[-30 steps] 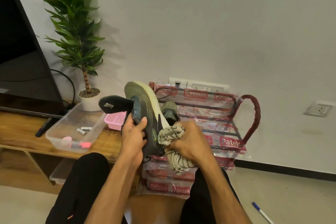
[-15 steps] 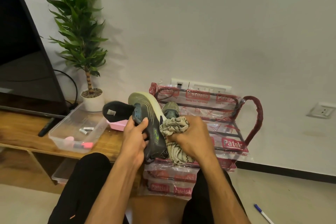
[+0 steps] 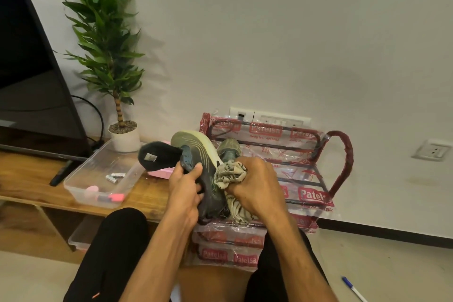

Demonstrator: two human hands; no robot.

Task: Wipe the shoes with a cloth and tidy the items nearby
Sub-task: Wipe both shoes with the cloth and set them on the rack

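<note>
Left hand (image 3: 184, 191) holds shoe (image 3: 199, 167); right hand (image 3: 255, 186) presses cloth (image 3: 229, 174) against it

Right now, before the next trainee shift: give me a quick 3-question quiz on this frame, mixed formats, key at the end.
1. True or false: the right hand grips the cloth while the left hand holds the shoe.
2. Where do the batteries lie? A: in the clear tub. B: in a drawer. C: in a cup.
3. Fill in: the pen lies on the ___.

Key: 1 true; 2 A; 3 floor.
</note>
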